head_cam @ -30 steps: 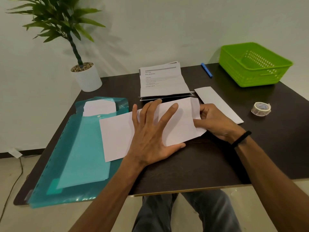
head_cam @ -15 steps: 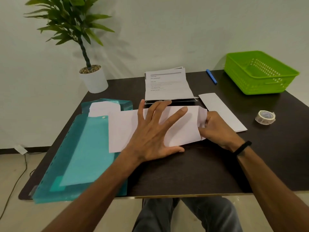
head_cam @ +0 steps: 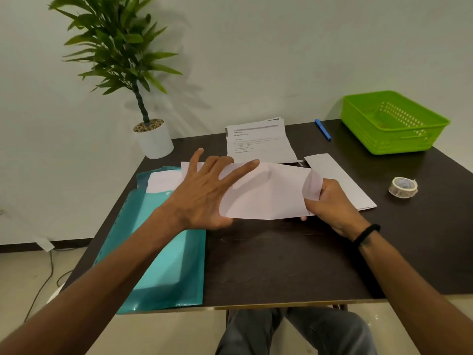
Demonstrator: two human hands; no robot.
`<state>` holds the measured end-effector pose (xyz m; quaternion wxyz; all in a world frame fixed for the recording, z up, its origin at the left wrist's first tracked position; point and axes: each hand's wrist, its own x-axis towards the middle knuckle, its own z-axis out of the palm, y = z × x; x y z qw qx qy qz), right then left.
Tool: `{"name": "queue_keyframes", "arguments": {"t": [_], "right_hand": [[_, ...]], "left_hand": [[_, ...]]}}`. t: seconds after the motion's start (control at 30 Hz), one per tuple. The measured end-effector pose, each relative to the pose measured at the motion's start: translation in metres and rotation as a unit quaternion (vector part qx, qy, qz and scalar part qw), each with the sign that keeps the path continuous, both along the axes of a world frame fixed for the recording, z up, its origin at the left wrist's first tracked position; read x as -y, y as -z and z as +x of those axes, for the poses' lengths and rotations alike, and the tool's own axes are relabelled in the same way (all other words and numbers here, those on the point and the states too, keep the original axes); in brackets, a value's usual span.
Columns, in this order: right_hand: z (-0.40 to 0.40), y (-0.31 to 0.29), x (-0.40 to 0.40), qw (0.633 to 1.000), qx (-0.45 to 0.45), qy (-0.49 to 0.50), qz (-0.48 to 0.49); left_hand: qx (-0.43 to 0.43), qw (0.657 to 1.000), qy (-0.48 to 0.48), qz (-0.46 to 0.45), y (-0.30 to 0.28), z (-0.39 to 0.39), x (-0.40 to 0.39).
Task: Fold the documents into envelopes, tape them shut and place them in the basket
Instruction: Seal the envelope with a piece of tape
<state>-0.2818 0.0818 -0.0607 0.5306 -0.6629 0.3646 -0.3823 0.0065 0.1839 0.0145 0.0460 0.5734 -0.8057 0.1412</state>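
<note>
A white envelope point(head_cam: 266, 193) is lifted off the dark table point(head_cam: 281, 257) between both hands. My left hand point(head_cam: 204, 193) lies spread over its left part, fingers straight and thumb under the near edge. My right hand point(head_cam: 330, 203) grips the right end, where the open flap point(head_cam: 311, 185) stands up. A printed, folded document point(head_cam: 258, 139) lies behind the envelope. Right of my right hand lies a folded white sheet point(head_cam: 337, 178). The green basket point(head_cam: 394, 121) stands at the back right corner. A tape roll point(head_cam: 403, 187) rests at the right.
A teal plastic folder point(head_cam: 163, 252) with white paper point(head_cam: 163, 180) in it covers the table's left side. A potted plant point(head_cam: 143, 103) stands at the back left corner. A blue pen point(head_cam: 322, 129) lies near the basket. A cable point(head_cam: 48, 275) runs along the floor at the left.
The envelope has risen off the table and shifted right. My left hand has gone from pressing it flat to holding it raised. My right hand grips the flap end higher.
</note>
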Motion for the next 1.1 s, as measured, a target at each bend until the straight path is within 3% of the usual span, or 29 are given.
{"name": "queue_keyframes", "arguments": {"t": [0.27,0.43,0.6,0.8,1.0,1.1], "right_hand": [[-0.004,0.004,0.007,0.999,0.008,0.023,0.040],[0.000,0.008,0.009,0.997,0.003,0.067,0.035],[-0.006,0.002,0.005,0.998,0.027,0.012,0.056],[0.000,-0.003,-0.001,0.998,0.009,0.046,0.032],[-0.003,-0.002,0.001,0.998,-0.036,0.039,0.027],[-0.001,-0.001,0.001,0.997,-0.036,0.066,0.013]], "left_hand": [[-0.029,0.999,0.016,0.005,0.001,-0.006,-0.005],[-0.061,0.995,-0.020,-0.070,0.010,-0.014,0.001],[-0.038,0.998,-0.044,0.004,0.018,-0.023,0.006],[-0.057,0.998,-0.025,0.018,0.018,-0.026,0.009],[-0.074,0.992,-0.038,0.098,0.026,-0.029,0.016],[-0.077,0.994,-0.026,0.073,0.024,-0.029,0.016]]}}
